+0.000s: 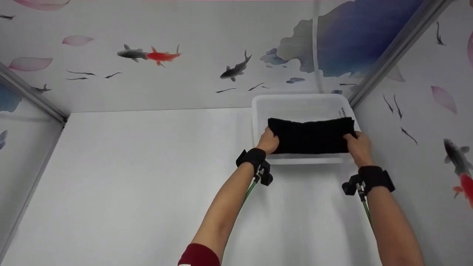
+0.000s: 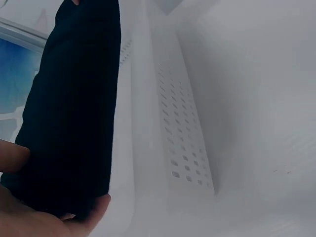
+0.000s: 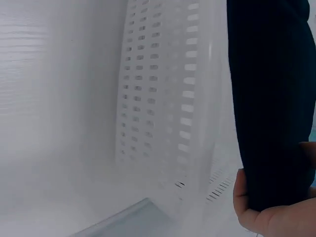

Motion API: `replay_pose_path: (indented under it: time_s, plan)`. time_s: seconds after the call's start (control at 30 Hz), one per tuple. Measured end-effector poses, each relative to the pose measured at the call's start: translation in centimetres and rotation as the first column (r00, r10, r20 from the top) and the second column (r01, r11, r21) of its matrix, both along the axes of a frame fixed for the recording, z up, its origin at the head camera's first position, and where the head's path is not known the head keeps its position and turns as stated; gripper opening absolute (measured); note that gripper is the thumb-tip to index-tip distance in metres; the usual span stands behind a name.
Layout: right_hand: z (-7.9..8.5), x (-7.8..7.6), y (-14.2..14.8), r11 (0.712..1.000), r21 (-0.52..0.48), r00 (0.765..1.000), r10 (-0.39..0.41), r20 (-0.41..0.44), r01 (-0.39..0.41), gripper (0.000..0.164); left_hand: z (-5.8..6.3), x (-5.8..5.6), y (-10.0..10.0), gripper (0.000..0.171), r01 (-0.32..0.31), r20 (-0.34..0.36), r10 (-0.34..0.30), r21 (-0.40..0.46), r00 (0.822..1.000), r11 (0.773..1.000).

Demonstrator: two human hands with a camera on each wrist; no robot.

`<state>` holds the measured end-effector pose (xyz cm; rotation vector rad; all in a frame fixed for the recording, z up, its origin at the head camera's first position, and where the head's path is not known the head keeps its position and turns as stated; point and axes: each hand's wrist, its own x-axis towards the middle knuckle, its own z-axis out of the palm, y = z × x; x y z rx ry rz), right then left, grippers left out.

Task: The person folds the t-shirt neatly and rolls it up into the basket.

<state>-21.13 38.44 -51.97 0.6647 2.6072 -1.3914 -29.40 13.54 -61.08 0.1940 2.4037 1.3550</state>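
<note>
A folded piece of black cloth (image 1: 312, 136) is stretched level between both hands, over the white plastic basket (image 1: 295, 161). My left hand (image 1: 268, 141) grips its left end, thumb on the near face. At the other end, my right hand (image 1: 359, 147) pinches the cloth between thumb and fingers. The left wrist view shows the cloth (image 2: 74, 103) beside the basket's perforated wall (image 2: 153, 148), fingers wrapped under its lower end. In the right wrist view the cloth (image 3: 271, 103) is held likewise, next to the slotted basket side (image 3: 148, 89). Much of the basket's inside is hidden by the cloth.
The basket stands in the back right corner of a white table (image 1: 147, 177). A back wall (image 1: 199, 85) printed with fish and petals rises behind it, and a similar right wall (image 1: 417, 111) stands close by the right arm.
</note>
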Motion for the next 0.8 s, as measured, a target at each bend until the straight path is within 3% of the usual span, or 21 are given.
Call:
replay_pose_path:
  time_s: [0.1,0.13,0.2,0.37,0.47,0.53,0.57,0.63,0.73,0.8]
  plan:
    - [-1.3,-0.4,-0.1,0.998,0.032,0.998,0.052,0.033,-0.053,0.058,-9.1,-3.5,2.3,0.062,0.011,0.036,-0.006,-0.135,0.999,0.991]
    - [-1.7,-0.6,-0.1,0.997,0.040,0.997,0.065,0.047,-0.066,0.057,-10.3,-3.8,2.8,0.063,0.025,0.045,-0.017,-0.183,0.999,0.983]
    - [-2.4,-1.1,-0.2,0.992,0.077,0.994,0.094,0.064,-0.099,0.056,-11.3,-3.9,3.3,0.064,0.045,0.079,-0.028,-0.230,0.996,0.972]
    - [-3.5,-2.0,-0.5,0.960,0.220,0.983,0.158,0.090,-0.174,0.048,-11.4,-3.3,3.5,0.072,0.051,0.152,-0.005,-0.300,0.988,0.953]
    - [-3.6,-2.0,-0.7,0.926,0.310,0.975,0.186,0.121,-0.215,0.040,-11.9,-3.4,3.7,0.076,0.023,0.124,0.022,-0.348,0.992,0.937]
    - [-3.5,-2.0,-0.7,0.901,0.349,0.964,0.216,0.157,-0.258,0.037,-11.5,-3.3,3.7,0.079,0.003,0.147,0.052,-0.352,0.988,0.936]
    - [-3.4,-1.9,-0.7,0.891,0.354,0.956,0.233,0.178,-0.284,0.037,-11.3,-3.1,3.8,0.079,0.000,0.117,0.048,-0.375,0.992,0.927]
    - [-3.3,-1.9,-0.7,0.874,0.359,0.941,0.267,0.206,-0.327,0.038,-9.6,-2.3,3.6,0.078,-0.007,0.090,0.044,-0.376,0.995,0.927]
    - [-3.1,-1.9,-0.9,0.876,0.320,0.929,0.306,0.209,-0.361,0.043,-3.7,0.0,2.7,0.070,0.035,0.084,-0.004,-0.368,0.996,0.929]
    - [-3.0,-1.9,-1.2,0.887,0.299,0.934,0.312,0.175,-0.352,0.043,0.9,1.7,1.9,0.062,0.080,0.074,-0.059,-0.330,0.996,0.941]
